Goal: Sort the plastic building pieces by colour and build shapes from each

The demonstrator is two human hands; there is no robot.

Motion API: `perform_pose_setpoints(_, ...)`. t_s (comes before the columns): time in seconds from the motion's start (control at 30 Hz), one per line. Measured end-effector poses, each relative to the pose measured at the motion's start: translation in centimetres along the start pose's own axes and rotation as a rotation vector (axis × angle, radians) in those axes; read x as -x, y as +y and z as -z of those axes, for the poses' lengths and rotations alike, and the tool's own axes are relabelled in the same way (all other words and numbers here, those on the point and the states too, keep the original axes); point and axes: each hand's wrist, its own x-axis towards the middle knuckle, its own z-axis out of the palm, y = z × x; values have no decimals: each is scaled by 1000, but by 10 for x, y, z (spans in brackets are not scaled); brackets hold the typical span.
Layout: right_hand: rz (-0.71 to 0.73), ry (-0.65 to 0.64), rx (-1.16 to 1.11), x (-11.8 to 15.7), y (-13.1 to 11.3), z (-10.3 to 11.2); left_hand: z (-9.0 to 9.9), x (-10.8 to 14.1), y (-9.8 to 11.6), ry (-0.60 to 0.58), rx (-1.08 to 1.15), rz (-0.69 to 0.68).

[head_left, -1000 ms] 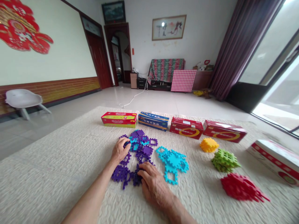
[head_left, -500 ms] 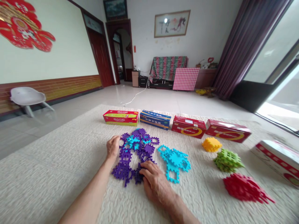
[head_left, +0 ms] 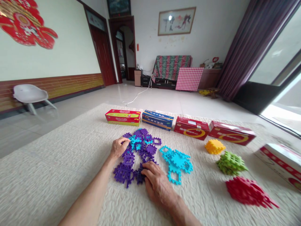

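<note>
A loose pile of purple interlocking plastic tiles (head_left: 124, 172) lies on the pale textured cover, with light-blue tiles (head_left: 135, 142) mixed into its upper part. At the pile's upper left, my left hand (head_left: 119, 147) has thumb and fingers pinched together at the edge of a light-blue tile. My right hand (head_left: 157, 180) rests at the lower right, its fingers bent over a dark purple tile (head_left: 140, 176); its grip underneath is partly hidden. Just right of the pile is a separate heap of light-blue tiles (head_left: 178, 160).
Yellow tiles (head_left: 214, 146), green tiles (head_left: 231, 163) and red tiles (head_left: 249, 191) sit in heaps to the right. Along the back stand a red-and-yellow box (head_left: 123, 118), a blue box (head_left: 157, 120) and two dark red boxes (head_left: 191, 128). A white-and-red box (head_left: 282, 163) stands far right.
My left hand has moved right, from the pile's left edge to the light-blue tiles, and its fingers now pinch there. The right hand stays on the purple tile. The view has shifted slightly.
</note>
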Motion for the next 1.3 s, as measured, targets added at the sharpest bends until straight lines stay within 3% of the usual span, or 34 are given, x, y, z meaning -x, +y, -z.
perform_pose_setpoints(0.2, -6, -7, -3, 0, 1, -1, 8, -1, 3, 16, 71, 85)
perform_pose_setpoints(0.3, -6, -9, -6, 0, 1, -1, 7, -3, -1, 56, -70, 102)
perform_pose_setpoints(0.5, -8, -2, -19, 1, 2, -3, -1, -3, -5, -113, -398, 78)
perform_pose_setpoints(0.73, -7, 5, -2, 0, 0, -1, -8, 0, 1, -138, -575, 87)
perform_pose_setpoints(0.97, -8, 14, 8, 0, 1, -1, 7, -6, 0, -126, -437, 203)
perform_pose_setpoints(1.07, -10, 8, -7, 1, 1, -2, 21, -10, -1, -71, -318, 250)
perform_pose_setpoints(1.17, -12, 11, -18, 1, 2, -2, 29, -12, 1, 85, -266, 273)
perform_pose_setpoints(1.23, -9, 23, -14, 1, 3, -4, 28, -12, 8, 212, -208, 268)
perform_pose_setpoints(1.3, -6, 34, -9, 2, 3, -4, 19, -12, 18, 249, -75, 259)
